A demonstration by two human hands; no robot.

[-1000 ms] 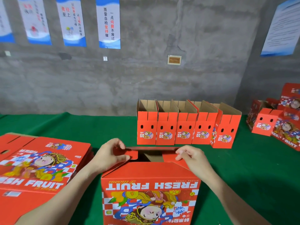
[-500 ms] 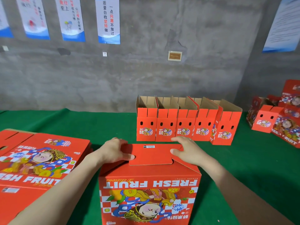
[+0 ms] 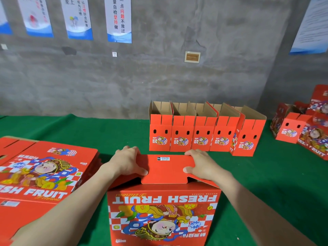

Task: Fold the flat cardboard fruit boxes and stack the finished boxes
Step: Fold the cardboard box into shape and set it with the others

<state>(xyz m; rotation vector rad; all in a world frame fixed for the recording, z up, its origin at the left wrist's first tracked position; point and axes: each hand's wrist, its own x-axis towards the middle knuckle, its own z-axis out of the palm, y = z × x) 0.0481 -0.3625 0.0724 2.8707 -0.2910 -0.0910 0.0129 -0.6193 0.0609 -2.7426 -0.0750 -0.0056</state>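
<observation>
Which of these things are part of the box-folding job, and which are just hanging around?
Part of the job:
- box being folded, under left hand and right hand
- flat boxes
- row of finished boxes

Just around:
- wall posters
- small wall plaque

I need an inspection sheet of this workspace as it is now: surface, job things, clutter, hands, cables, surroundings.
Surface: green cloth covers the table.
Job's things: box in work stands upside down, its flap pressed flat; flat box stack at left; row of five folded boxes open at top; more boxes at far right.
Clutter: nothing seen.
Hands: left hand and right hand both press on the flap.
Cables: nothing seen.
Surroundings: grey concrete wall with posters.
</observation>
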